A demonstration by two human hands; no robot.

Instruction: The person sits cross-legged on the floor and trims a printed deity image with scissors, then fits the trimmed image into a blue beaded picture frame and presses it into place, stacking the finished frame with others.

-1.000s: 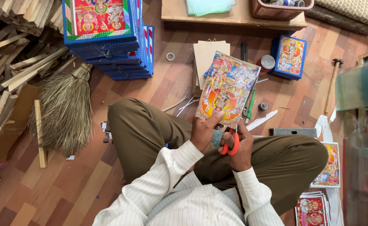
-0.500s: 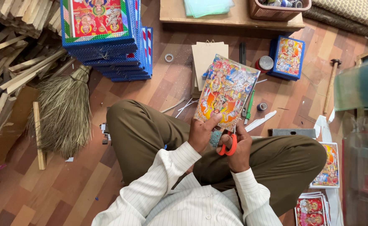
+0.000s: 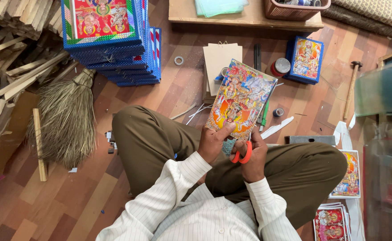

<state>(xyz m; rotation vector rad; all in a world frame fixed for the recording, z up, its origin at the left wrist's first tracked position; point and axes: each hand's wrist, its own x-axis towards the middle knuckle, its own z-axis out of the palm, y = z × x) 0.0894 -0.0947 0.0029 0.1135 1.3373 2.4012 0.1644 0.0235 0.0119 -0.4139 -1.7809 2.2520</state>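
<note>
I sit cross-legged on a wooden floor. My left hand point(image 3: 214, 143) pinches the lower edge of a colourful printed picture point(image 3: 240, 98) and holds it up over my lap. My right hand point(image 3: 252, 154) grips orange-handled scissors point(image 3: 242, 154) at the picture's bottom edge; the blades are hidden behind the picture and my fingers.
A stack of blue-framed pictures point(image 3: 111, 40) stands at the back left, beside a straw broom point(image 3: 66, 120) and wood strips point(image 3: 13, 53). Cardboard sheets point(image 3: 220, 58), a small framed picture point(image 3: 307, 60), a hammer point(image 3: 351, 89), tape rolls and loose prints point(image 3: 347, 178) lie around. A low wooden bench point(image 3: 245, 18) is behind.
The picture and both hands stay almost in place; the view shifted slightly. The scissors remain at the picture's lower edge.
</note>
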